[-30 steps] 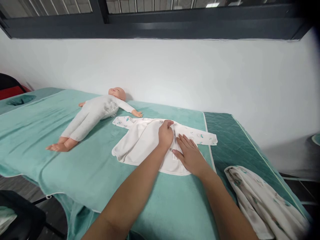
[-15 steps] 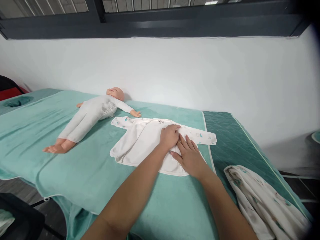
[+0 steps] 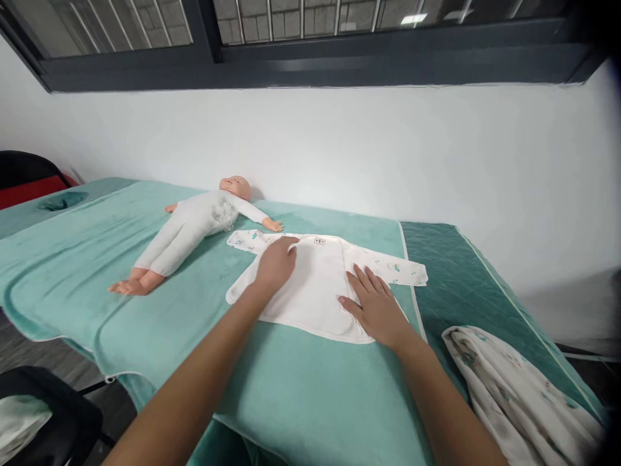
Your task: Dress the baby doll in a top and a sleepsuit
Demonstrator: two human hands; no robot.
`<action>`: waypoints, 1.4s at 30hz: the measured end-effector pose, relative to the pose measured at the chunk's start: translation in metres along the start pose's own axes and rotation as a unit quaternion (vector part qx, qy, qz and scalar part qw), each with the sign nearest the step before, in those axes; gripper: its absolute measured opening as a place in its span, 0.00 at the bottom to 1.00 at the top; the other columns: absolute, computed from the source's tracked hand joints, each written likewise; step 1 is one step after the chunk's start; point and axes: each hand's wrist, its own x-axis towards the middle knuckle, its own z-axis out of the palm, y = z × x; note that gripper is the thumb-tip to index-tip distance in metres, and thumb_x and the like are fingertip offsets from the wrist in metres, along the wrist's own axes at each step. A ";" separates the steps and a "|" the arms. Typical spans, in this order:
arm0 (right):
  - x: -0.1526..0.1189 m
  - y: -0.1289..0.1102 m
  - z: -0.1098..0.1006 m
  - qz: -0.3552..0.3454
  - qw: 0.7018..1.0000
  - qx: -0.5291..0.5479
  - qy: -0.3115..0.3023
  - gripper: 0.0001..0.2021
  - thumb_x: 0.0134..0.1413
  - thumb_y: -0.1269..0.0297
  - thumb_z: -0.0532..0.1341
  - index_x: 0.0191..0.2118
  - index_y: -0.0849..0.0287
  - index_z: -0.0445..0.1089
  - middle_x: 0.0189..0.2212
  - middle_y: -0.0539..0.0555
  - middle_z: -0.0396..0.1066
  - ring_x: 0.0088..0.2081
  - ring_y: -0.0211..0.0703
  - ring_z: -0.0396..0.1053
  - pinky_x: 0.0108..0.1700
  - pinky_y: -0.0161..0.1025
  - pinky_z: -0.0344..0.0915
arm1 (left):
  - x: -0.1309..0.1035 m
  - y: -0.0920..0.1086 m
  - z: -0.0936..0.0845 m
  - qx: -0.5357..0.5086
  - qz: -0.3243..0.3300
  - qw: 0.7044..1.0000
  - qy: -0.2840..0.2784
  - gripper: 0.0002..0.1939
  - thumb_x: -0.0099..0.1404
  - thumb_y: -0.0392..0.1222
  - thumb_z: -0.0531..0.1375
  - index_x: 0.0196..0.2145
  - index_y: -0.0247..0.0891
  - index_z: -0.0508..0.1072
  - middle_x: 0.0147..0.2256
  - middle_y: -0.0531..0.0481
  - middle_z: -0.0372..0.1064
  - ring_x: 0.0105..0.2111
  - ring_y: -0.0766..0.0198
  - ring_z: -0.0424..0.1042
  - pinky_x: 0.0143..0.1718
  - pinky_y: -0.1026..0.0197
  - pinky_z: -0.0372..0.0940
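Note:
A white long-sleeved baby shirt (image 3: 317, 291) lies spread on the bed, its sleeves printed with small green figures and a small label mark at the neckline. My left hand (image 3: 277, 264) rests on the shirt's left side below the collar, fingers close together and slightly bent, partly hidden by the back of the hand; no cloth is seen lifted in it. Flat on the right side of the shirt lies my right hand (image 3: 372, 307), open, fingers spread towards the right sleeve. Beyond the left sleeve a baby doll (image 3: 194, 217) in white clothes lies on its back.
A light green cover (image 3: 320, 395) lies over the bed, with a darker quilted cover (image 3: 451, 272) to the right. A crumpled printed cloth (image 3: 519, 395) sits at the near right. The white wall (image 3: 339, 149) borders the far side. A black chair (image 3: 53, 401) stands at lower left.
My left hand has slid left across the shirt, away from my right hand, and the left front now looks flatter. My right hand stays on the right side. The view has shifted slightly.

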 end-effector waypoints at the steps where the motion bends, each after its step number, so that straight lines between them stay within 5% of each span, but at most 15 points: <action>1: 0.000 0.000 0.000 0.001 1.000 0.001 0.001 0.34 0.66 0.42 0.43 0.68 0.57 0.54 0.71 0.55 0.43 0.71 0.57 0.41 0.68 0.57 0.47 | 0.005 -0.012 -0.008 0.014 -0.020 1.000 0.000 0.18 0.68 0.37 0.51 0.51 0.40 0.74 0.54 0.47 0.72 0.57 0.53 0.67 0.62 0.53 0.58; 6: 0.001 0.000 0.000 0.004 1.000 0.001 -0.012 0.33 0.66 0.42 0.43 0.68 0.58 0.54 0.71 0.54 0.43 0.71 0.56 0.41 0.68 0.56 0.46 | 0.030 -0.049 -0.015 0.031 -0.034 0.998 -0.032 0.17 0.65 0.35 0.53 0.47 0.43 0.77 0.54 0.49 0.72 0.56 0.54 0.67 0.60 0.55 0.58; 16: 0.002 -0.002 -0.003 0.019 0.999 0.001 -0.032 0.33 0.66 0.43 0.44 0.68 0.57 0.53 0.71 0.51 0.42 0.71 0.55 0.39 0.69 0.56 0.46 | 0.079 -0.055 0.005 -0.007 -0.085 0.994 -0.075 0.07 0.55 0.43 0.65 0.26 0.39 0.70 0.36 0.47 0.76 0.43 0.54 0.73 0.45 0.59 0.63; 28: 0.002 0.001 0.000 0.013 1.000 0.000 -0.017 0.32 0.66 0.43 0.44 0.68 0.55 0.54 0.71 0.51 0.44 0.71 0.54 0.41 0.68 0.56 0.48 | 0.084 -0.055 0.014 -0.060 -0.080 0.992 -0.077 0.08 0.61 0.42 0.58 0.38 0.39 0.72 0.32 0.50 0.74 0.33 0.61 0.73 0.33 0.62 0.64; 36: 0.003 -0.001 -0.003 0.021 0.999 -0.001 -0.031 0.32 0.66 0.43 0.45 0.68 0.55 0.54 0.71 0.51 0.43 0.71 0.53 0.40 0.69 0.55 0.47 | 0.066 -0.049 0.015 0.021 0.005 1.000 -0.019 0.14 0.66 0.37 0.54 0.49 0.39 0.70 0.51 0.42 0.70 0.53 0.50 0.68 0.55 0.48 0.61; 42: 0.003 -0.001 -0.004 0.024 0.999 -0.001 -0.037 0.32 0.66 0.44 0.45 0.68 0.56 0.54 0.71 0.50 0.42 0.71 0.54 0.40 0.69 0.56 0.47 | 0.024 -0.044 0.004 0.101 0.168 0.980 -0.037 0.20 0.72 0.41 0.47 0.55 0.34 0.69 0.62 0.41 0.62 0.65 0.54 0.55 0.66 0.48 0.50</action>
